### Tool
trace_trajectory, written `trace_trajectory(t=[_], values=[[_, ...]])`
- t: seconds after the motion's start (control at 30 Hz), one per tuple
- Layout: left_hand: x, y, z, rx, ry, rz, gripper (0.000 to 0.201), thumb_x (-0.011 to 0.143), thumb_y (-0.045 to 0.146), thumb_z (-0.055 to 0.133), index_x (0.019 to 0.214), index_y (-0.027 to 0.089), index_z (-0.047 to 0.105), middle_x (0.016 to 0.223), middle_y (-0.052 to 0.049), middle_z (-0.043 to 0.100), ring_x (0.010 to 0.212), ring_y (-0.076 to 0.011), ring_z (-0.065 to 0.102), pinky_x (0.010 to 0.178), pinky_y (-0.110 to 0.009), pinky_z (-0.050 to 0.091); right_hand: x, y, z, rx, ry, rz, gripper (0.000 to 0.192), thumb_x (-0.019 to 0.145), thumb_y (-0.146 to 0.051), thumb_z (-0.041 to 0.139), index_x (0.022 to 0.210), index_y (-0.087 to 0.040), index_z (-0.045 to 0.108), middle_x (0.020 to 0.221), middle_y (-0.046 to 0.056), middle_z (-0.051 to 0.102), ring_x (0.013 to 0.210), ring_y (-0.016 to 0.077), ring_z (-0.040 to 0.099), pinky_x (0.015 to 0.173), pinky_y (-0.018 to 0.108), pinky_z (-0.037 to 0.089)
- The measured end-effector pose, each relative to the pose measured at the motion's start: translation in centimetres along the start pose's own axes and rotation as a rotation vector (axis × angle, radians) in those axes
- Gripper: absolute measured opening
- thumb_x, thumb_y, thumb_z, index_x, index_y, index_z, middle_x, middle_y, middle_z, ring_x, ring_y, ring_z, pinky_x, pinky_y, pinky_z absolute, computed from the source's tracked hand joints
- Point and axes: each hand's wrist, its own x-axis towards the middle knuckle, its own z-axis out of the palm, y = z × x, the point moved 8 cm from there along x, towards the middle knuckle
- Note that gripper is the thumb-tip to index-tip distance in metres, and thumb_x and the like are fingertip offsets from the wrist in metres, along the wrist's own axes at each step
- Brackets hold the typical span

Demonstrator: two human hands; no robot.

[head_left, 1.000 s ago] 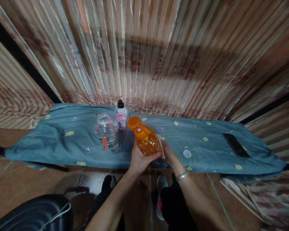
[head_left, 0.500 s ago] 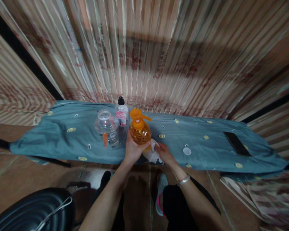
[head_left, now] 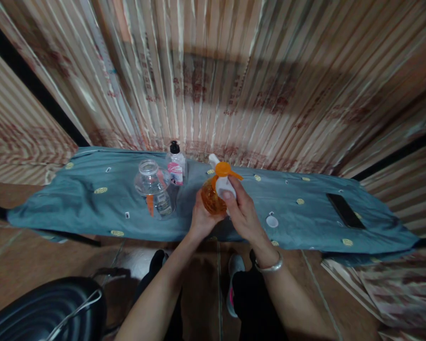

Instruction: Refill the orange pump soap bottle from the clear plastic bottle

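An amber pump bottle with an orange pump head is gripped around its body by my left hand. My right hand is closed on a white cloth or tissue, pressed against the bottle's neck just under the pump head. Part of the white material also sticks out behind the pump. To the left stand a clear wide-bodied plastic jar without a lid and a small clear bottle with a black cap and pink label.
A teal patterned cloth covers the narrow table. On its right lie a round white disc and a black phone. A striped curtain hangs behind. A black round stool stands at lower left.
My right hand has moved the white tissue from the bottle's lower side up to its neck. The bottle has shifted slightly right and turned, its spout now pointing more to the right and down.
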Motion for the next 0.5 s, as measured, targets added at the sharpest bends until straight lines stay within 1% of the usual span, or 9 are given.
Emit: trace_trajectory(t=[0.1, 0.17, 0.2, 0.3, 0.37, 0.43, 0.5], values=[[-0.2, -0.2, 0.5, -0.018, -0.024, 0.030, 0.081, 0.052, 0.027, 0.086, 0.122, 0.020, 0.047, 0.112, -0.009, 0.068, 0.100, -0.0283, 0.069, 0.089, -0.043, 0.055, 2.1, -1.1, 1.5, -0.074, -0.057, -0.075, 0.033, 0.097, -0.047, 0.050, 0.114, -0.021, 0.062, 0.105, 0.008, 0.071, 0.103, 0.0240, 0.066, 0.094, 0.039, 0.052], [-0.3, -0.3, 0.8, -0.026, -0.029, 0.051, 0.082, 0.053, 0.029, 0.086, 0.123, 0.019, 0.046, 0.111, -0.010, 0.068, 0.099, -0.0285, 0.070, 0.089, -0.043, 0.056, 3.0, -1.3, 2.2, -0.132, -0.070, -0.097, 0.029, 0.095, -0.047, 0.055, 0.104, -0.020, 0.062, 0.097, 0.008, 0.070, 0.094, 0.0241, 0.066, 0.088, 0.039, 0.053], [-0.3, -0.3, 0.9, -0.030, -0.027, 0.061, 0.081, 0.055, 0.030, 0.086, 0.124, 0.019, 0.046, 0.111, -0.010, 0.068, 0.100, -0.0288, 0.070, 0.089, -0.044, 0.056, 3.2, -1.4, 2.4, -0.162, -0.053, -0.103, 0.028, 0.095, -0.046, 0.055, 0.100, -0.020, 0.061, 0.095, 0.008, 0.070, 0.090, 0.0241, 0.066, 0.086, 0.039, 0.053], [-0.3, -0.1, 1.3, -0.040, -0.005, 0.087, 0.073, 0.063, 0.033, 0.082, 0.126, 0.019, 0.047, 0.116, -0.012, 0.067, 0.105, -0.0294, 0.068, 0.093, -0.045, 0.054, 3.8, -1.5, 2.1, -0.247, 0.053, -0.087, 0.026, 0.096, -0.046, 0.052, 0.087, -0.021, 0.056, 0.083, 0.006, 0.065, 0.078, 0.0229, 0.063, 0.075, 0.036, 0.051], [-0.3, 0.0, 1.6, -0.048, -0.003, 0.096, 0.077, 0.063, 0.035, 0.084, 0.128, 0.019, 0.047, 0.122, -0.014, 0.065, 0.111, -0.0300, 0.066, 0.097, -0.045, 0.052, 4.4, -1.2, 1.7, -0.271, 0.109, -0.054, 0.030, 0.095, -0.047, 0.050, 0.077, -0.024, 0.049, 0.071, 0.002, 0.059, 0.068, 0.0209, 0.059, 0.067, 0.032, 0.048], [-0.4, 0.0, 1.8, -0.055, -0.015, 0.096, 0.085, 0.058, 0.037, 0.088, 0.130, 0.020, 0.047, 0.126, -0.014, 0.062, 0.114, -0.0306, 0.064, 0.098, -0.045, 0.051, 5.2, -0.6, 1.4, -0.255, 0.123, -0.036, 0.034, 0.096, -0.049, 0.048, 0.071, -0.026, 0.041, 0.063, -0.002, 0.052, 0.060, 0.0186, 0.055, 0.062, 0.030, 0.043], [-0.3, -0.3, 1.8, -0.057, -0.034, 0.089, 0.085, 0.059, 0.037, 0.088, 0.131, 0.020, 0.047, 0.126, -0.013, 0.063, 0.114, -0.0299, 0.064, 0.097, -0.045, 0.051, 5.9, 0.0, 1.1, -0.220, 0.111, -0.028, 0.035, 0.096, -0.049, 0.046, 0.071, -0.026, 0.039, 0.061, -0.003, 0.050, 0.059, 0.0177, 0.053, 0.059, 0.028, 0.040]])
